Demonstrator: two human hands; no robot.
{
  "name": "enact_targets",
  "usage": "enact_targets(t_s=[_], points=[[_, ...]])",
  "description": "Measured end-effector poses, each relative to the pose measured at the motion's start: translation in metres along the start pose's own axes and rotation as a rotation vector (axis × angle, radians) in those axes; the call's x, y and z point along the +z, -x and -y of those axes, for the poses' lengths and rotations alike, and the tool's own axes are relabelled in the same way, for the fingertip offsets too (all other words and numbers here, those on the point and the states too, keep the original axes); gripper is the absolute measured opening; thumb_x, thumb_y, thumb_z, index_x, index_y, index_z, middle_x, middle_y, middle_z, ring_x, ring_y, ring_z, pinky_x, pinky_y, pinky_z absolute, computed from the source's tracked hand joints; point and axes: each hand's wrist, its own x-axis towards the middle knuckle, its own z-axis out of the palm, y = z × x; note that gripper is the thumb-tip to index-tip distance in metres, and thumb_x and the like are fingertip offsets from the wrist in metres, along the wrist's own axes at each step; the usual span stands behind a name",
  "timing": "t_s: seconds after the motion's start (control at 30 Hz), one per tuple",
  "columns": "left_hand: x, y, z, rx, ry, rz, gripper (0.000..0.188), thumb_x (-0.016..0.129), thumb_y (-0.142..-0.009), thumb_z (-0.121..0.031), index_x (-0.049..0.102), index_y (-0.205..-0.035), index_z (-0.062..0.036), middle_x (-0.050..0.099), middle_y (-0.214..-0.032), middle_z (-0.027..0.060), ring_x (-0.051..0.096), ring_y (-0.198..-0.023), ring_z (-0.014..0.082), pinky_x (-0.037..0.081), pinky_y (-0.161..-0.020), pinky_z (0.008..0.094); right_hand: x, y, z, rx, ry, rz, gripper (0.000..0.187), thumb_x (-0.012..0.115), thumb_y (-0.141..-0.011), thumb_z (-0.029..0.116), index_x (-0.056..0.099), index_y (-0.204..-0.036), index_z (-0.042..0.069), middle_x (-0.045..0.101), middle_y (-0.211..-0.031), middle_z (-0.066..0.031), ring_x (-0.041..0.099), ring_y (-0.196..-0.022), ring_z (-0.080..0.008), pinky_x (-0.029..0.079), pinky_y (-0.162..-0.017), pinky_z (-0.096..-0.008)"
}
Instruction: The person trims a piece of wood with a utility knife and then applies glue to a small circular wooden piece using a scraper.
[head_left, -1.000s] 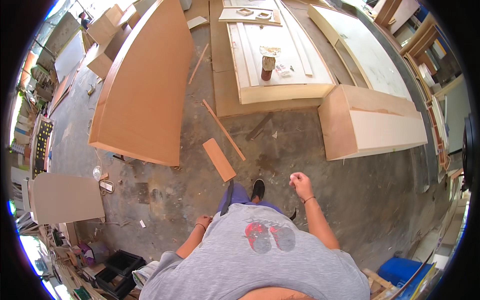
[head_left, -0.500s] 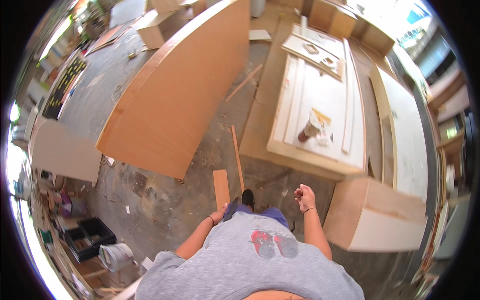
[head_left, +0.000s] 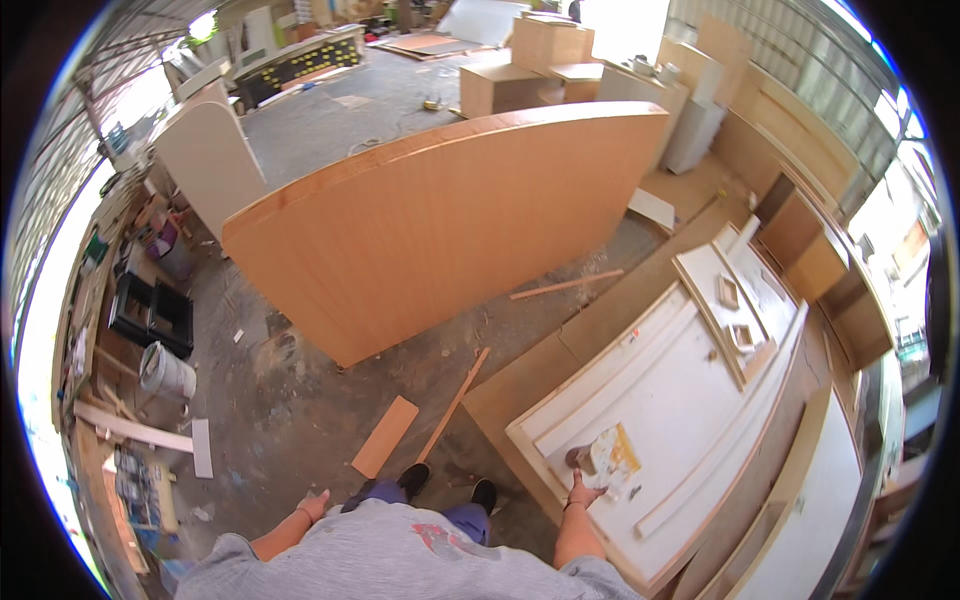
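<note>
My right hand (head_left: 583, 490) is over the edge of a white panel (head_left: 665, 390), fingers apart and nothing held. Just beyond it stands a brown container (head_left: 579, 457), beside a crumpled white and yellow sheet or packet (head_left: 612, 453). Whether my fingertips touch the container is hard to tell. Low at my left side hangs my left hand (head_left: 316, 505), bare, its fingers loosely stretched. The nearest thing ahead of that hand is a flat wooden board (head_left: 386, 437) on the floor, with a thin wood strip (head_left: 453, 405) next to it.
A large wood-faced panel (head_left: 440, 220) stands on edge ahead. To the left are a black crate (head_left: 152, 315) and a white bucket (head_left: 167, 371). Small wooden frames (head_left: 728, 292) lie on the white panel's far end. Cabinet boxes (head_left: 800, 245) stand at the right.
My view has swung right, toward the white panel. My right hand has come close to the brown container, and its curled fingers have spread. Both my feet now show.
</note>
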Motion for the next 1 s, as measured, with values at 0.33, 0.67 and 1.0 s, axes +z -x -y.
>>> enact_targets(t_s=[0.33,0.67,1.0], points=[[-0.017,0.099,-0.150,-0.250,0.367,-0.038,0.064,0.029,-0.090,-0.060,0.066,-0.102,-0.0098,0.063,-0.105,0.0211,0.056,-0.106,0.0357,0.043,-0.089,0.0415,0.004,-0.051,0.013,-0.071,0.254,0.268,0.086,0.083,-0.064,0.025,0.039,-0.133,-0.002,0.044,-0.138,-0.0085,0.042,-0.124,-0.0227,0.030,-0.106,-0.0324],[0.028,0.135,-0.138,-0.307,0.495,-0.154,0.057,0.045,-0.085,-0.058,0.067,-0.077,-0.0054,0.064,-0.081,0.0176,0.062,-0.085,0.0330,0.046,-0.075,0.0410,0.017,-0.125,-0.110,-0.232,0.108,0.255,0.055,0.035,-0.092,0.041,0.036,-0.138,0.009,0.036,-0.144,-0.0049,0.033,-0.131,-0.0251,0.023,-0.110,-0.0396],[0.081,0.155,-0.124,-0.330,1.037,-0.239,0.090,0.083,-0.059,-0.044,0.043,-0.126,0.0013,0.062,-0.106,0.0164,0.061,-0.096,0.0239,0.048,-0.086,0.0334,0.073,0.070,-0.004,-0.175,-0.146,1.242,0.047,0.043,-0.090,0.033,0.043,-0.131,0.009,0.043,-0.138,-0.0067,0.041,-0.125,-0.0241,0.033,-0.106,-0.0377]])
